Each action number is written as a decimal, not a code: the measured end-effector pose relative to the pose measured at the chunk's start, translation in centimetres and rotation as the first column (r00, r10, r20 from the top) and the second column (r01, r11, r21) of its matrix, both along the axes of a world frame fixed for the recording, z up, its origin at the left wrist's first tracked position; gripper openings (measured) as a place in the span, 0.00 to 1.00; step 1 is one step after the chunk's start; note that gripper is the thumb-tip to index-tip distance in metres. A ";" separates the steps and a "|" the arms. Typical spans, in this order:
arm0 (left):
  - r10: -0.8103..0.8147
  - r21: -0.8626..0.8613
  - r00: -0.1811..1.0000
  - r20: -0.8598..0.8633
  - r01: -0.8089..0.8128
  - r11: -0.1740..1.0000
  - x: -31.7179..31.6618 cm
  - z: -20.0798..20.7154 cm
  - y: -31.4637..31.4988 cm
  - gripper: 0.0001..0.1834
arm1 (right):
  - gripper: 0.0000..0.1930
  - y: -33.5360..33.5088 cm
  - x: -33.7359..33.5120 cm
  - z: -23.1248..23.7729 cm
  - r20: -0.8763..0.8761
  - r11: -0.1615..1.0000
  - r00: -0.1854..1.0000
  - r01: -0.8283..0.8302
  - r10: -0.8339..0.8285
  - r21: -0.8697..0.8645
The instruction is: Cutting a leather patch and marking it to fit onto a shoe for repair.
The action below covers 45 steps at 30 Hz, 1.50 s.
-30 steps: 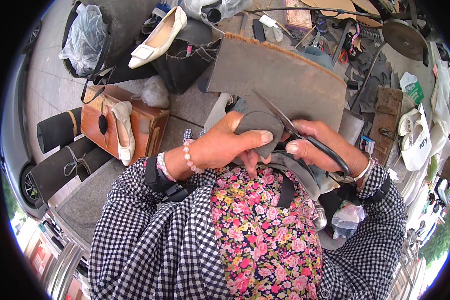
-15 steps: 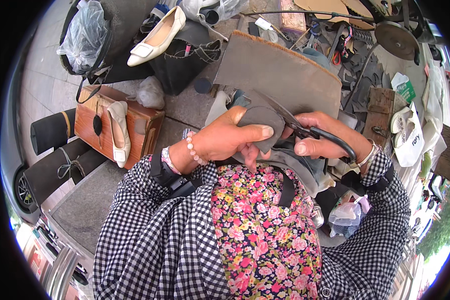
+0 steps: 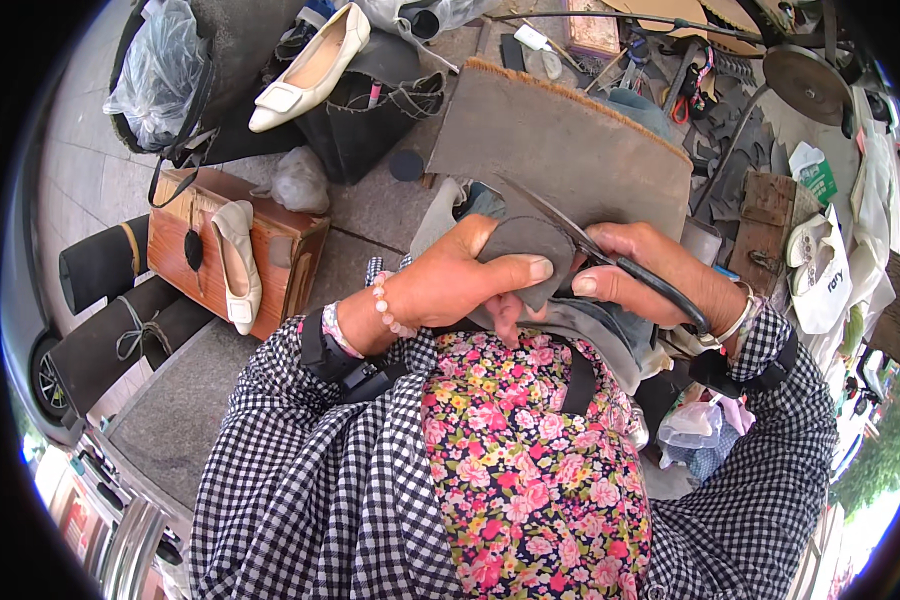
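Note:
Pinched in my left hand (image 3: 480,268) is a dark grey piece of sheet material (image 3: 523,240) with a rounded edge. My right hand (image 3: 650,270) grips a pair of scissors (image 3: 660,290) by their black handles. The blades meet the right edge of the grey piece, and one long tip points up and left across it. Both hands are above my lap, just in front of a sloping grey-brown board (image 3: 560,130) with a frayed edge. Part of the lower blade is hidden behind the piece and my fingers.
A cream flat shoe (image 3: 236,262) rests on a wooden box (image 3: 170,235) at left; another cream shoe (image 3: 315,70) lies on a black bag (image 3: 370,125). Dark scraps (image 3: 735,150) cover the ground at right, near a metal stand with a round disc (image 3: 808,82).
The scissors have turned slightly and their blades now lie farther along the right edge of the grey piece. My left hand keeps its hold, and the view has shifted a little.

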<state>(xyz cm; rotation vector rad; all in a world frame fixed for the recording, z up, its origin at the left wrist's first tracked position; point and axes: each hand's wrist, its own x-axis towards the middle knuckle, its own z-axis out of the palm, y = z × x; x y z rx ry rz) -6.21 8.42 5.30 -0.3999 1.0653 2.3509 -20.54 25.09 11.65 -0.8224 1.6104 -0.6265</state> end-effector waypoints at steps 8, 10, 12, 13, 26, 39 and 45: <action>-0.062 0.238 0.993 0.099 0.037 0.970 -0.1 -0.5 -1.2 0.16 | 0.16 0.2 -0.1 -1.5 -0.061 0.994 0.998 -0.019 0.012 -0.110; 0.007 0.242 0.991 0.136 -0.040 0.969 -0.3 -0.4 -1.0 0.15 | 0.17 -0.2 -0.1 -0.7 0.000 0.999 1.000 0.031 -0.031 0.016; -0.003 0.198 0.996 0.085 -0.014 0.980 -0.3 -0.1 -0.5 0.15 | 0.18 -0.1 -0.3 0.2 0.056 0.999 0.998 0.031 -0.032 0.022; -0.022 0.156 0.998 0.050 0.014 0.988 -0.3 0.0 -0.3 0.15 | 0.20 0.1 -0.7 0.3 0.017 0.996 0.999 -0.048 0.050 -0.074; -0.053 0.053 0.998 0.036 0.051 0.997 -0.7 -0.3 -0.1 0.14 | 0.23 -0.6 -1.1 0.1 -0.134 0.978 0.969 -0.210 0.207 -0.012; -0.091 0.166 0.996 0.006 0.088 0.982 -1.0 -0.7 -1.3 0.15 | 0.19 -0.5 -0.6 -0.1 -0.129 0.992 0.987 -0.107 0.098 -0.062; -0.063 0.156 0.998 0.002 0.062 0.986 -1.0 -1.3 -1.7 0.14 | 0.23 -1.1 0.7 -0.4 -0.286 0.993 0.955 -0.096 0.074 -0.063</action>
